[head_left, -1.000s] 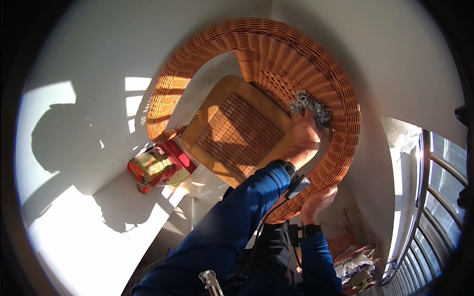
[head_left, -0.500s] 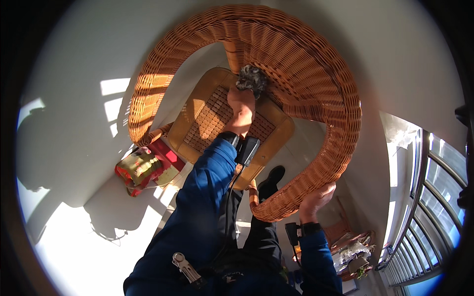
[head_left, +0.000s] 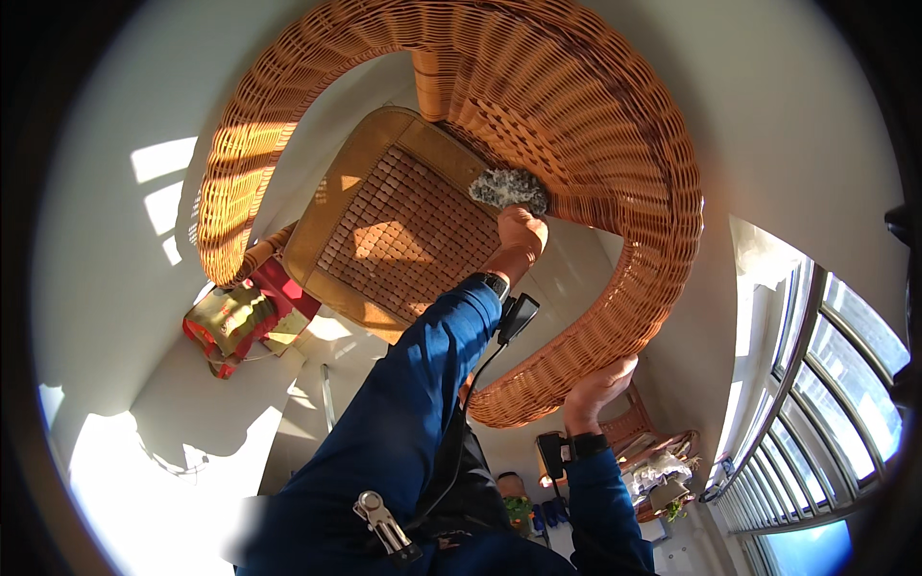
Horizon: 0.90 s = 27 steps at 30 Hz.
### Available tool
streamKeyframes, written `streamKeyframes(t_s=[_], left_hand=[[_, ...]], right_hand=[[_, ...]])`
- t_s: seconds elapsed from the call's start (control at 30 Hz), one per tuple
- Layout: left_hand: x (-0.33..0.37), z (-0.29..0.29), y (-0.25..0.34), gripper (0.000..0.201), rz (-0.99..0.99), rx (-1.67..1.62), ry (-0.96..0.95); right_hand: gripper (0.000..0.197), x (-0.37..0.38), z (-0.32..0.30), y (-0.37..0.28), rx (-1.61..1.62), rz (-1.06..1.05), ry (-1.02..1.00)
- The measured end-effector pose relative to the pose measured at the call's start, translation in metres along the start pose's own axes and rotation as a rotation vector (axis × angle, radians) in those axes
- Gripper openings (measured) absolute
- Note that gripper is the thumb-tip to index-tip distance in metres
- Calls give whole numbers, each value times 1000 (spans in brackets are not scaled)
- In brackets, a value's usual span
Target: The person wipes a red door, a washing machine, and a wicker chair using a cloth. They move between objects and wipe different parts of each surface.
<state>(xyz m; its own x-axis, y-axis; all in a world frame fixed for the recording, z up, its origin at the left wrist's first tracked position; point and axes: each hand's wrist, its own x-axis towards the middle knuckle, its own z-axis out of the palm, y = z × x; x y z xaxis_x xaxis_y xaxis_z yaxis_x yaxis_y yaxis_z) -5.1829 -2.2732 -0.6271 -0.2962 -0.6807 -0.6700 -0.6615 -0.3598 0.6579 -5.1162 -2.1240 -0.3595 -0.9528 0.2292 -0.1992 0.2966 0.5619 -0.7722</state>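
A wicker armchair (head_left: 624, 125) with a curved, woven back and arms stands before me. Its tan-edged seat pad (head_left: 317, 216) has a centre of small brown tiles, partly sunlit. My left hand (head_left: 521, 235) is closed around a fluffy grey-and-white rag (head_left: 509, 190). That rag presses against the foot of the woven back, by the seat's right rear corner. Lower right, my right hand (head_left: 600, 389) grips the front end of the chair's right arm, its fingertips partly hidden behind the wicker.
A red-and-gold bag (head_left: 230, 322) sits on the floor left of the chair. At right are a barred window (head_left: 836, 384) and a low stand (head_left: 663, 470) with a plant and white plastic. Pale walls stand close around the chair.
My left hand has moved right with the rag, from the middle of the backrest's foot to the seat's right rear corner. The chair now appears larger and farther left. My right hand still grips its arm.
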Motion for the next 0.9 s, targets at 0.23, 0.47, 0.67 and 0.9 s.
streamKeyframes(t_s=[0.23,0.47,0.67,0.9], left_hand=[[-9,-36,6,26,98,-224,-288],[-66,-9,35,14,299,69,-77],[-148,4,78,29,936,319,-105],[-191,-77,46,36,864,60,-526]], right_hand=[[55,-1,1,1,-7,6,21],[58,2,2,3,-33,25,21],[57,3,3,-4,-94,-7,18],[57,5,4,-3,-55,-98,18]])
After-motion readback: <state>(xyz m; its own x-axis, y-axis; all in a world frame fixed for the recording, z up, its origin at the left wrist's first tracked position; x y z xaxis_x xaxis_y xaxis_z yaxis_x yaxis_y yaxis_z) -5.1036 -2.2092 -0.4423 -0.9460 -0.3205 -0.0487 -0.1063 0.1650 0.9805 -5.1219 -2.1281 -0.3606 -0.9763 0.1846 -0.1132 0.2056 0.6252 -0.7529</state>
